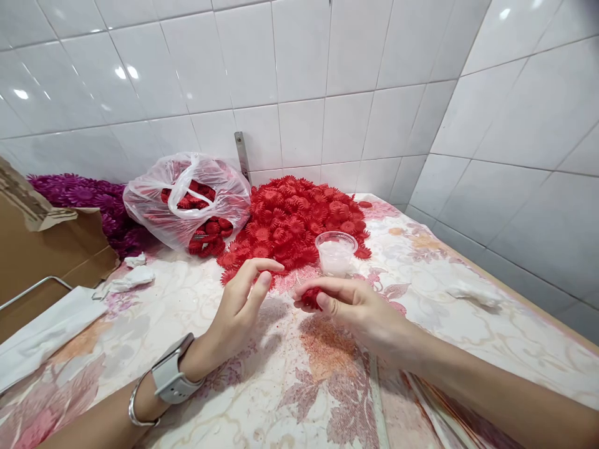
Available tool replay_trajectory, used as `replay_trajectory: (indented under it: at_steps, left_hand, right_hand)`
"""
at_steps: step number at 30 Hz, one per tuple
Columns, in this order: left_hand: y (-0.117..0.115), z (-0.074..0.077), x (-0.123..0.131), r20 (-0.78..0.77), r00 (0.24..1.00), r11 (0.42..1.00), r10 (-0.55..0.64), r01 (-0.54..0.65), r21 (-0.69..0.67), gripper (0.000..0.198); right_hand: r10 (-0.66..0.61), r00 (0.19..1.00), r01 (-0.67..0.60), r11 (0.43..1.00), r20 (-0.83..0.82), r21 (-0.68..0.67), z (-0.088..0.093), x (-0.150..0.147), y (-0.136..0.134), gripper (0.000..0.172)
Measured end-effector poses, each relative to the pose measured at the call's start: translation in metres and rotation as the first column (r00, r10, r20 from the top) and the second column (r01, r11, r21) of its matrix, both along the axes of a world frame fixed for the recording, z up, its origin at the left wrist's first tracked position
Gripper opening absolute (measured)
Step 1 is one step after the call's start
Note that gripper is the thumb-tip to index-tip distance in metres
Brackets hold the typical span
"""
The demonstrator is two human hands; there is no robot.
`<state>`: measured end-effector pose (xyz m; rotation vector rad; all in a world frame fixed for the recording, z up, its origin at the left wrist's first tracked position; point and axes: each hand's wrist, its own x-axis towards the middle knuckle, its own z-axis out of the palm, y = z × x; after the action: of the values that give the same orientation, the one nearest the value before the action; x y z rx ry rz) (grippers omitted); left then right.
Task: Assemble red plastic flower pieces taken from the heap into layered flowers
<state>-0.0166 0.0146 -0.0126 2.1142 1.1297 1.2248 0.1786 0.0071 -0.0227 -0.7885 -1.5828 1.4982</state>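
Between the thumb and fingers of my right hand (349,305) is a small red artificial flower (311,298), partly covered by the fingers. My left hand (246,293) hovers to the left of it, thumb and index finger apart, with nothing visible between them. A large heap of red artificial flowers (294,218) lies just beyond both hands. In front of that heap stands a clear plastic cup (336,252) with whitish contents that I cannot identify.
A tied clear plastic bag (187,199) of red pieces sits left of the heap, beside purple flowers (88,199). A cardboard box (51,243) stands at the left edge. White crumpled scraps (126,280) lie on the floral tablecloth (196,324). Tiled walls (299,62) close off the back and right.
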Motion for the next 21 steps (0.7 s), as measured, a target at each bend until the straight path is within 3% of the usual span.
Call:
replay_trajectory:
  at_steps: [5,7,9,11,13,15,16,18,21]
  left_hand:
    - [0.0,0.002,0.001,0.023,1.0,1.0,0.008,-0.008,-0.024,0.027]
    - [0.0,0.004,0.003,0.091,0.996,0.994,0.009,0.001,-0.105,0.026]
    - [-0.001,0.004,0.007,0.247,0.969,0.958,-0.009,0.079,-0.276,0.025]
    - [-0.003,0.003,0.013,0.437,0.899,0.839,-0.006,0.242,-0.488,0.025]
    - [-0.006,0.001,0.017,0.582,0.813,0.642,0.013,0.439,-0.628,0.027]
    - [-0.009,0.0,0.021,0.669,0.743,0.461,0.027,0.584,-0.668,0.029]
    - [-0.01,-0.001,0.021,0.7,0.714,0.401,0.032,0.632,-0.663,0.03]
    - [-0.013,-0.001,0.022,0.73,0.682,0.356,0.052,0.67,-0.651,0.028]
    - [-0.013,0.0,0.021,0.722,0.685,0.389,0.091,0.644,-0.659,0.025]
  right_hand:
    - [-0.078,0.997,0.078,0.997,-0.019,-0.009,-0.004,-0.001,0.003,0.016]
    - [-0.093,0.995,0.091,0.994,-0.036,-0.062,-0.005,-0.001,0.003,0.018]
    - [-0.112,0.992,0.107,0.99,-0.051,-0.093,-0.003,-0.001,0.002,0.021]
    - [-0.123,0.992,0.122,0.992,-0.035,-0.022,0.002,-0.002,-0.001,0.023]
    - [-0.139,0.99,0.134,0.982,0.03,0.13,0.006,-0.004,-0.005,0.025]
    - [-0.162,0.979,0.126,0.958,0.122,0.257,0.008,-0.006,-0.008,0.025]
    - [-0.177,0.971,0.122,0.946,0.163,0.299,0.008,-0.007,-0.009,0.025]
    - [-0.203,0.95,0.113,0.932,0.239,0.344,0.006,-0.01,-0.01,0.026]
    - [-0.269,0.91,0.133,0.911,0.317,0.389,0.01,-0.009,-0.008,0.028]
